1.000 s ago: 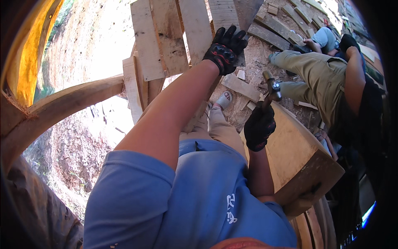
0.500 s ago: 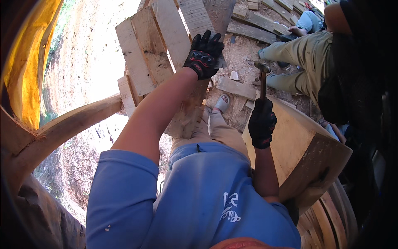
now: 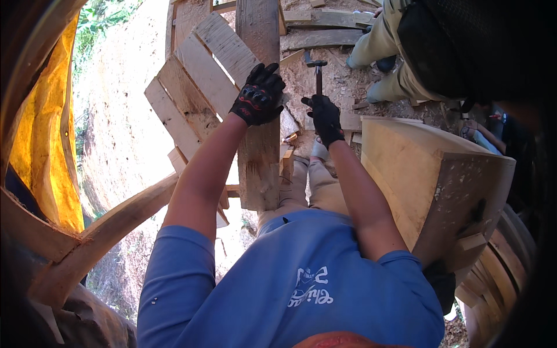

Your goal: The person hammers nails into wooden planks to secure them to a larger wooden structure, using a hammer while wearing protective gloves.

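In the head view, the left hand [image 3: 258, 98], in a black glove with red trim, reaches over a wide plank [image 3: 259, 165] with its back turned up; its grip is loose, the fingers stretched forward and slightly apart, and whatever lies under the palm is hidden, so whether it presses on the wood cannot be told. The right hand [image 3: 326, 120], gloved alike, has its grip wrapped round the handle of a hammer [image 3: 318, 83], which points away from the wearer, its metal head to the right of the plank and apart from it, above ground [image 3: 299, 81] strewn with wood chips. Pale wooden slats [image 3: 204, 74] lie side by side at a slant, left of the plank and close to the left hand. A big wooden block [image 3: 400, 174] with a pale face and a darker side stands to the right of the right forearm. A curved timber [image 3: 119, 211] runs at lower left, beneath a yellow sheet [image 3: 49, 139]. At upper right, another person in tan trousers [image 3: 386, 37] stands near loose boards [image 3: 321, 39]
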`<state>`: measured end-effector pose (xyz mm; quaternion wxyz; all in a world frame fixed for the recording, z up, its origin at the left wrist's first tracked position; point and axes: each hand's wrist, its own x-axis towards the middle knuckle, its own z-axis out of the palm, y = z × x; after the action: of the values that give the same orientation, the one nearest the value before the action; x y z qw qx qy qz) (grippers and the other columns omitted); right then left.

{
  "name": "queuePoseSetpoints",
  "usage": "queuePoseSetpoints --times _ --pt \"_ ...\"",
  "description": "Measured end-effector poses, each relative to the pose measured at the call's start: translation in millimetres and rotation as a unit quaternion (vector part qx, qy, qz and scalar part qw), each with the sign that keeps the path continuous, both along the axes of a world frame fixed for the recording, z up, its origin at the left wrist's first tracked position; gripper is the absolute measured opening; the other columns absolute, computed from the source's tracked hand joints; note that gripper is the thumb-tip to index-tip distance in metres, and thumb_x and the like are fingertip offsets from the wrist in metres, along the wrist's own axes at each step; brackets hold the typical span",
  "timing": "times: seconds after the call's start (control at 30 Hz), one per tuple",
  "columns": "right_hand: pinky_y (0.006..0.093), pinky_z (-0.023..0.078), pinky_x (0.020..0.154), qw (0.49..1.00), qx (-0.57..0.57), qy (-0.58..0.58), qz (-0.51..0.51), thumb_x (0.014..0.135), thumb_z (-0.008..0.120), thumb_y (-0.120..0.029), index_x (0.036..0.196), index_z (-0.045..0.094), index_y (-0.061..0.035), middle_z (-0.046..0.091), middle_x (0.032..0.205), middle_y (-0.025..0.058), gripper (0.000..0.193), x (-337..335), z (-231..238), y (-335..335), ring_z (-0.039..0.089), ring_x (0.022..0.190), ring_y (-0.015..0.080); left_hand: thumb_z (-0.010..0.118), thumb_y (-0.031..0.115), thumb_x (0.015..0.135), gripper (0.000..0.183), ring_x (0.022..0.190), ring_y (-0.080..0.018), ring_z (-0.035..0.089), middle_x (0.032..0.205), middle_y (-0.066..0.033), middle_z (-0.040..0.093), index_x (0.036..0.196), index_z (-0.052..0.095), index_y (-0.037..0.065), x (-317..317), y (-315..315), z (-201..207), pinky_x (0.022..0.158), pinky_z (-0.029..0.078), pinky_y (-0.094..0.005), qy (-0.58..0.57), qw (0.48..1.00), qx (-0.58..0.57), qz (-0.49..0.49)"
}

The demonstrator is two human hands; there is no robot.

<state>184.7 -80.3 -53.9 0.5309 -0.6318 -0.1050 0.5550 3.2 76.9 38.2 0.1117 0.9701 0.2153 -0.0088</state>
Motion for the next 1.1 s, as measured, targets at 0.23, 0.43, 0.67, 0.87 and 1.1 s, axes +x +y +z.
queuePoseSetpoints --times 0.23,0.43,0.67,0.87,1.1 --pt "0.0432 0.062 0.085 0.974 0.014 -0.173 0.148 0.112 0.059 -0.03 0.117 0.071 -0.0085 0.075 0.105 0.0104 0.025 -51 -34 27 0.075 0.097 0.0264 0.086 0.038 0.077 0.052 0.136 -0.0366 0.056 0.124 -0.0135 0.067 0.117 0.07 0.01 2 1 1 0.133 0.028 -0.0568 -0.065 0.998 -0.017 -0.014" --pt "0.0518 0.058 0.081 0.885 0.076 -0.383 0.252 0.114 0.047 -0.036 0.109 0.07 -0.0073 0.073 0.101 0.0188 0.037 -44 -25 35 0.074 0.095 0.0389 0.09 0.029 0.073 0.052 0.132 -0.0373 0.061 0.12 -0.014 0.068 0.117 0.07 0.007 -8 6 0 0.131 0.034 -0.0584 -0.082 0.996 -0.022 -0.012" --pt "0.0541 0.057 0.096 0.916 0.051 -0.335 0.215 0.111 0.049 -0.038 0.111 0.074 -0.011 0.077 0.113 0.0188 0.037 -31 6 74 0.073 0.109 0.0435 0.09 0.031 0.073 0.055 0.133 -0.0379 0.06 0.121 -0.0144 0.068 0.118 0.07 0.007 -10 7 -7 0.13 0.033 -0.0599 -0.084 0.996 -0.019 -0.011" --pt "0.0528 0.057 0.097 0.943 0.032 -0.276 0.181 0.111 0.048 -0.037 0.112 0.075 -0.0115 0.077 0.113 0.0193 0.037 -41 -25 69 0.073 0.109 0.0423 0.09 0.034 0.073 0.055 0.133 -0.0397 0.06 0.122 -0.0159 0.067 0.116 0.069 0.008 -8 10 -2 0.13 0.033 -0.0609 -0.081 0.996 -0.025 -0.013" --pt "0.0526 0.055 0.095 0.937 0.06 -0.305 0.162 0.112 0.049 -0.037 0.113 0.073 -0.0105 0.077 0.111 0.0186 0.035 -49 -32 64 0.073 0.11 0.0405 0.093 0.034 0.071 0.055 0.131 -0.0399 0.06 0.119 -0.0163 0.066 0.112 0.068 0.008 -2 12 -1 0.13 0.033 -0.0616 -0.079 0.996 -0.029 -0.007"
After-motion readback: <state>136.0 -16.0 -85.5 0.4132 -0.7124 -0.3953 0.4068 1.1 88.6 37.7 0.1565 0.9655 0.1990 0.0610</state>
